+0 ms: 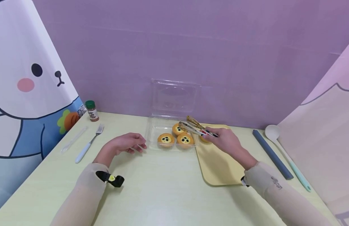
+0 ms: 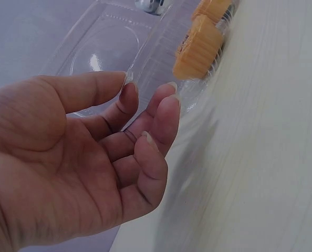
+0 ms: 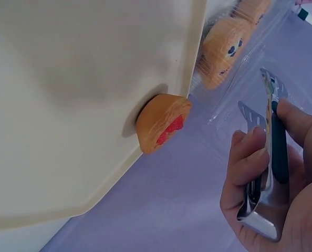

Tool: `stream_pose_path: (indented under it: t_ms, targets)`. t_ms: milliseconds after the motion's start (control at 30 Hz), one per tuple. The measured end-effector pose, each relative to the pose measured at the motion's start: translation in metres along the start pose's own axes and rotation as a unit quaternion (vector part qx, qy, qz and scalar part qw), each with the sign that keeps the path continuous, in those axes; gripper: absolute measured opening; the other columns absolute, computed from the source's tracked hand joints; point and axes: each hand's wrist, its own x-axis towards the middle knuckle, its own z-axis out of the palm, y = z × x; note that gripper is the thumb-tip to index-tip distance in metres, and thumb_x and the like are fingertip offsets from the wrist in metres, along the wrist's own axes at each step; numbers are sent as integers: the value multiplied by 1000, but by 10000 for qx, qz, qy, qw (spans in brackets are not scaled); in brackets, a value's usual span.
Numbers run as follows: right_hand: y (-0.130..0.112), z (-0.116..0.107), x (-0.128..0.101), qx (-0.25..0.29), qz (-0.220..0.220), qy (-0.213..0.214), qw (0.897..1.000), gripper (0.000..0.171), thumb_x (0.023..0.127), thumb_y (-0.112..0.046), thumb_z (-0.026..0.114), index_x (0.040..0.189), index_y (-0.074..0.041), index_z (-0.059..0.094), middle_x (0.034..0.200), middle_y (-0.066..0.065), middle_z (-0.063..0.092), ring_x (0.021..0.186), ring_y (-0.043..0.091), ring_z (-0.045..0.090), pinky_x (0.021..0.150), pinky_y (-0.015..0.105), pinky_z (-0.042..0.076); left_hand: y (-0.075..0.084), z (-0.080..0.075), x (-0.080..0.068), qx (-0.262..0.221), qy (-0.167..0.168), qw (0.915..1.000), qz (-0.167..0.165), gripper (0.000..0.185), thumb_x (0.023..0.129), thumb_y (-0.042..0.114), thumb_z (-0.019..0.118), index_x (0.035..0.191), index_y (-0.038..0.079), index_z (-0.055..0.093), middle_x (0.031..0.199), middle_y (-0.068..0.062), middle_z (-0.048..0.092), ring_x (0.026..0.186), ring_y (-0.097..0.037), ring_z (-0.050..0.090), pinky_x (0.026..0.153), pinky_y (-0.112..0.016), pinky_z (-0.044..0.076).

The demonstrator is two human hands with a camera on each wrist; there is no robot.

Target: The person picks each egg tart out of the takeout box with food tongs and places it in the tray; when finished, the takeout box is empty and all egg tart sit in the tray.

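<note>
Head view shows the right hand [image 1: 225,139] gripping a pair of metal tongs [image 1: 195,127], fingers curled round the handle end, the tips reaching over the clear plastic container [image 1: 154,125]; whether the tong tips touch a tart cannot be told; the container's lid [image 1: 174,97] stands open and upright against the purple wall; 3 round tarts [image 1: 176,135] with dark dots sit inside it, close together; 1 more tart [image 3: 164,122], with a red filling, lies on the yellow tray [image 1: 219,166] near its far edge, just beside the container and partly hidden behind the right hand in the head view; the left hand [image 1: 126,143] rests on the table [image 1: 163,188] just left of the container, palm turned inward, fingers relaxed and lightly bent, holding nothing; further left lie a fork [image 1: 88,144] with a pale handle, a clear plastic utensil [image 1: 72,140] and a small green-capped spice jar [image 1: 91,110]; right of the tray lie a dark grey bar [image 1: 271,153] and a pale ladle [image 1: 287,155].
</note>
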Motion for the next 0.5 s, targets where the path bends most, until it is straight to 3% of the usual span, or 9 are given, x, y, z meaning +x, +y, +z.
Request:
stream_pose_path:
  t_ms: [67, 133, 233, 367, 500]
  targets:
    - [-2, 2, 4, -91, -56, 86, 9999, 49, 93, -44, 68, 135, -21, 64, 116, 12, 74, 71, 20, 55, 55, 31, 37, 1, 0, 0, -10, 18, 10000, -16, 34, 106, 25, 47, 126, 0, 55, 120, -10, 68, 100, -19, 67, 80, -31, 49]
    - [-4, 4, 7, -165, -58, 124, 9998, 48, 93, -45, 67, 135, -22, 64, 104, 11, 77, 67, 20, 53, 54, 31, 36, 1, 0, -1, 7, 11, 10000, -2, 34, 106, 26, 47, 126, -1, 55, 120, -10, 67, 100, -19, 67, 80, -31, 49]
    - [-7, 8, 11, -333, -2, 140, 9993, 48, 94, -47, 65, 135, -23, 64, 103, 10, 77, 68, 21, 56, 55, 32, 37, 1, 0, -1, 18, 6, 10000, -7, 33, 106, 25, 47, 126, -1, 55, 120, -11, 67, 100, -19, 67, 80, -32, 49]
    - [-11, 11, 14, -542, 144, 42, 9984, 49, 94, -49, 64, 135, -24, 64, 121, 12, 72, 84, 29, 67, 55, 34, 41, 1, -1, 0, 10, 0, 10000, -6, 32, 106, 25, 47, 124, 0, 56, 120, -11, 67, 100, -18, 67, 80, -32, 49]
    - [-13, 10, 16, -762, 113, -71, 9970, 50, 94, -50, 64, 135, -22, 64, 127, 13, 69, 89, 32, 70, 55, 38, 44, 0, -1, 1, 2, -9, 10000, -23, 31, 106, 25, 47, 122, 1, 57, 120, -11, 68, 100, -19, 67, 80, -32, 49]
